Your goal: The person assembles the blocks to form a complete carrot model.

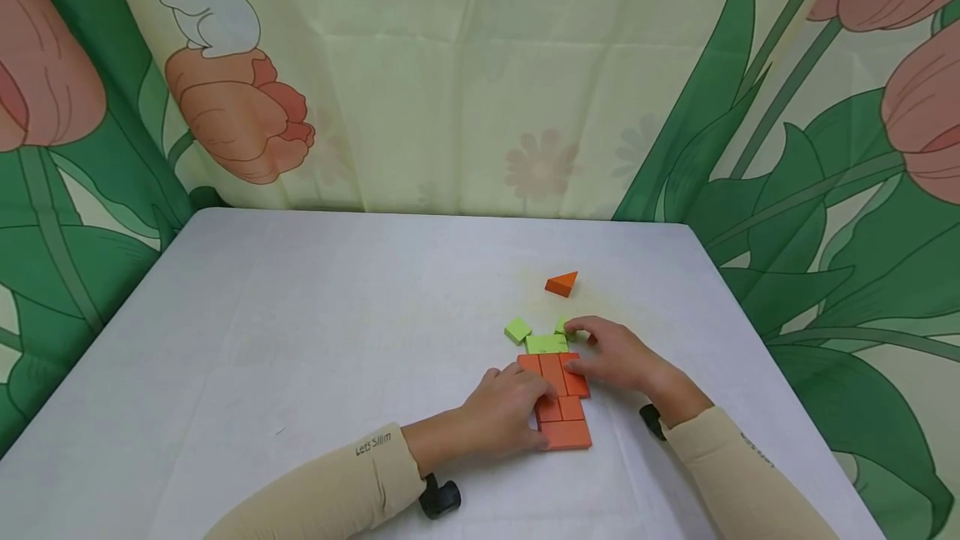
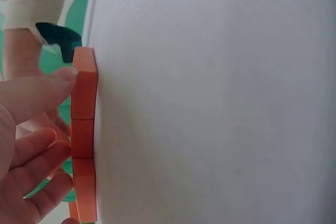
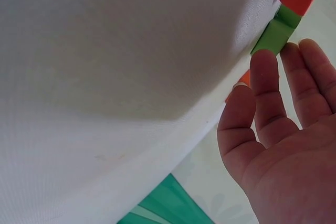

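Observation:
Several flat orange blocks (image 1: 562, 407) lie packed in a rectangle on the white table (image 1: 300, 340). My left hand (image 1: 506, 411) rests on their left side, its thumb (image 2: 50, 85) pressing the edge of the orange row (image 2: 84, 129). A flat green block (image 1: 546, 344) sits against the far end of the rectangle. My right hand (image 1: 618, 357) lies over the rectangle's right far corner, fingers straight, and its fingertips (image 3: 265, 64) touch a small green block (image 1: 562, 325) (image 3: 277, 32). Another small green block (image 1: 517, 329) lies loose to the left. An orange wedge (image 1: 562, 283) stands farther back.
A flowered curtain (image 1: 480, 73) hangs behind and beside the table. The table's right edge (image 1: 750, 332) runs close to my right arm. Black wrist mounts (image 1: 438, 498) sit under both sleeves. Bare cloth stretches to the left of the blocks.

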The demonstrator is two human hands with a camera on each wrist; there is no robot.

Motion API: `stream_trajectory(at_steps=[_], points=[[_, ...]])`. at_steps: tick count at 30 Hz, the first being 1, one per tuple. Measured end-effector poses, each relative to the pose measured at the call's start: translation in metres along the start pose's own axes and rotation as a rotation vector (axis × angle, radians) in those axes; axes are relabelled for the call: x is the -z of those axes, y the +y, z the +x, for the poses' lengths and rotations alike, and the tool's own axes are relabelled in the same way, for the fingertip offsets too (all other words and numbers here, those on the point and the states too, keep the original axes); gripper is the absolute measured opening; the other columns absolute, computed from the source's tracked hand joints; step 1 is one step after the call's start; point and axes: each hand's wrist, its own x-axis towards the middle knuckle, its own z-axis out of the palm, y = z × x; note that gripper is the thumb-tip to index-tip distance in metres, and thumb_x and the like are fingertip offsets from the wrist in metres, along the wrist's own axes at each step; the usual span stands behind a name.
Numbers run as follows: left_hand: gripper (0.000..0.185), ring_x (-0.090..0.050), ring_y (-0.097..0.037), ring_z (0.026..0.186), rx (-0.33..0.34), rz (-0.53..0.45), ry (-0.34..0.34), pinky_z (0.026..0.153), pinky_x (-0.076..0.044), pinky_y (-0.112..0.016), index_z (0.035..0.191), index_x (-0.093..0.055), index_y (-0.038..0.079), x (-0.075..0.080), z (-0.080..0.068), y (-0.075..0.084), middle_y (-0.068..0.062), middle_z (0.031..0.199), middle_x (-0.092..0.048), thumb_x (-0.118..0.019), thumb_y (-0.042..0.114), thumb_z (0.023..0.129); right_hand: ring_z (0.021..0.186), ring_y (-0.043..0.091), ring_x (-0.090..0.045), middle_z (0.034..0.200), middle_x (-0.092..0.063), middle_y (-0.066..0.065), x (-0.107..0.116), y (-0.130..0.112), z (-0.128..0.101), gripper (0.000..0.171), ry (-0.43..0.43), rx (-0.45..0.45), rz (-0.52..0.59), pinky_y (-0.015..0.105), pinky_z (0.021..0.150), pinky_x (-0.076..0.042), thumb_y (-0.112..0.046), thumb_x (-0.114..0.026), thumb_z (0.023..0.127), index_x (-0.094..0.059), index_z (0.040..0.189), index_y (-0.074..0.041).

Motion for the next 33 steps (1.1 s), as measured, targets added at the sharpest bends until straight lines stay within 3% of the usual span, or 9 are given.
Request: stream_trajectory(at_steps=[16,22,25,33], points=[[0.048,-0.048,-0.010,0.111,0.000,0.001,0.003,0.087,-0.040,-0.032,0.121,-0.065,0.020,0.002,0.000,0.002,0.012,0.114,-0.062,-0.085,0.039,0.081,0.110,0.032,-0.055,0.133,-0.058,0.012,0.002,-0.001,-0.002,0.054,-0.002,-0.002,0.007,0.047,0.092,-0.048,-0.020,-0.079,0.087,-0.058,0.134,-0.004],[0.048,-0.049,-0.010,0.110,0.012,-0.043,-0.018,0.089,-0.040,-0.033,0.122,-0.065,0.019,0.005,0.002,0.001,0.013,0.111,-0.062,-0.084,0.038,0.082,0.110,0.032,-0.055,0.133,-0.058,0.012,0.002,-0.002,-0.001,0.053,-0.001,0.000,0.001,0.047,0.092,-0.048,-0.020,-0.079,0.087,-0.058,0.133,-0.004],[0.048,-0.049,-0.009,0.106,0.032,-0.075,-0.018,0.089,-0.040,-0.034,0.124,-0.065,0.018,0.009,0.006,-0.003,0.013,0.109,-0.062,-0.083,0.036,0.083,0.110,0.032,-0.055,0.133,-0.058,0.012,0.002,-0.002,-0.001,0.053,-0.002,0.000,-0.001,0.048,0.092,-0.047,-0.020,-0.079,0.087,-0.058,0.134,-0.004],[0.053,-0.051,-0.019,0.118,0.152,-0.043,0.048,0.094,-0.042,-0.040,0.131,-0.062,0.014,0.031,0.026,-0.025,0.002,0.127,-0.062,-0.081,0.033,0.085,0.112,0.032,-0.054,0.133,-0.058,0.012,0.002,-0.001,0.000,0.054,-0.007,-0.008,0.001,0.048,0.093,-0.048,-0.022,-0.079,0.087,-0.058,0.134,-0.005]])
